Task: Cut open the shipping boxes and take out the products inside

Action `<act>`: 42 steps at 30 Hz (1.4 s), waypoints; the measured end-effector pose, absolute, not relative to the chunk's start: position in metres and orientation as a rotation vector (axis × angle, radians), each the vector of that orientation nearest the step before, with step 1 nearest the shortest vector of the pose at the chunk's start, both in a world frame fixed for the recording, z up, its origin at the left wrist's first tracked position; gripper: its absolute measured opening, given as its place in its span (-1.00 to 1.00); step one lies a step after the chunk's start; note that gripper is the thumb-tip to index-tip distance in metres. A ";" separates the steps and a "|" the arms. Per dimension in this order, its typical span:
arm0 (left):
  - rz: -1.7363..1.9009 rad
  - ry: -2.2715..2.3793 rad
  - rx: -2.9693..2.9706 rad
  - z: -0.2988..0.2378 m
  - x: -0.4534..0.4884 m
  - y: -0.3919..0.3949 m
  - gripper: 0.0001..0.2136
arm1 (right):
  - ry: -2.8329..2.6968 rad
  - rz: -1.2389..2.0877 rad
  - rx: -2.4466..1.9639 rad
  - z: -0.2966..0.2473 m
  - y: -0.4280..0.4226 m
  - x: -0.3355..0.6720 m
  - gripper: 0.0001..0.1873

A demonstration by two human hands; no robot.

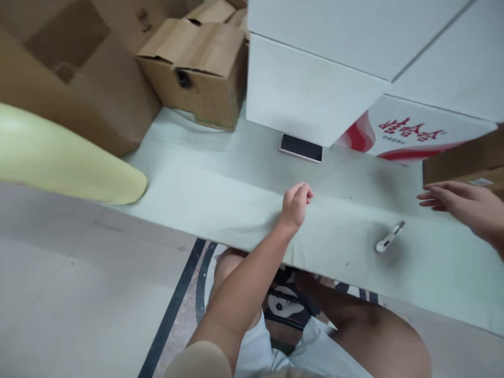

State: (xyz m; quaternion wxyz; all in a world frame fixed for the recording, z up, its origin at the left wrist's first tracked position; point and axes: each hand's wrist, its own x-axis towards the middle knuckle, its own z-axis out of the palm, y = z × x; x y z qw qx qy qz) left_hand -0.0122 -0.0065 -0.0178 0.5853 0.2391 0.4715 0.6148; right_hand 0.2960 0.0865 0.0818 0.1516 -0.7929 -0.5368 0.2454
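My left hand (296,206) is held over the middle of the pale table, fingers curled in; what they hold, if anything, is hidden. At the right edge, my right hand (462,206) is raised above the table with its fingers stretched out and nothing in them. Between the two hands, nearer the right one, a small slim white tool with a silvery end (389,237) lies at a slant on the table; its exact kind is hard to make out. Neither hand touches it. Beyond my left hand, a smartphone (301,148) with a dark screen lies flat.
White cartons (303,84) are stacked behind the phone, one with red lettering (411,128). Brown cardboard boxes (197,94) stand at the back left, and another brown box (464,163) at the right. A pale yellow roll (71,157) juts over the table's left end.
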 end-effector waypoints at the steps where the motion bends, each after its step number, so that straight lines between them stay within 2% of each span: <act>1: 1.450 1.088 0.545 -0.016 -0.018 -0.009 -0.72 | -1.650 0.700 -2.228 0.084 0.087 0.266 -0.97; 3: 1.479 1.065 0.527 -0.014 -0.030 -0.013 -0.72 | -1.900 0.647 -2.095 0.086 0.091 0.199 -0.92; 5: 1.503 1.049 0.499 -0.012 -0.042 -0.016 -0.73 | -2.254 0.461 -1.854 0.084 0.097 0.125 -0.88; 8: 1.548 1.034 0.451 -0.010 -0.057 -0.018 -0.73 | -2.590 0.323 -1.401 0.079 0.108 0.014 -0.65; 12: 1.596 1.033 0.464 -0.009 -0.074 -0.021 -0.69 | -2.708 0.024 -1.056 0.072 0.129 -0.110 -0.49; 16: 1.603 1.017 0.423 -0.009 -0.088 -0.025 -0.69 | -2.696 -0.005 -1.027 0.062 0.152 -0.175 -0.42; 20: 1.625 0.995 0.405 -0.007 -0.097 -0.028 -0.70 | -2.681 0.007 -1.041 0.058 0.157 -0.189 -0.44; 27: 1.591 0.995 0.352 -0.006 -0.095 -0.029 -0.75 | -2.726 -0.226 -1.234 0.078 0.134 -0.207 -0.47; 32: 1.616 1.004 0.371 -0.008 -0.094 -0.029 -0.72 | -2.663 -0.123 -1.502 0.079 0.138 -0.214 -0.30; 34: 1.706 1.051 0.445 -0.008 -0.100 -0.029 -0.71 | -2.694 -0.162 -1.513 0.079 0.134 -0.204 -0.28; 38: 1.979 1.231 0.407 -0.007 -0.122 -0.025 -0.69 | -2.800 -0.180 -1.262 0.075 0.110 -0.160 -0.27; 42: 2.269 1.433 0.247 -0.014 -0.147 -0.021 -0.82 | -2.810 -0.189 -1.081 0.061 0.074 -0.082 -0.28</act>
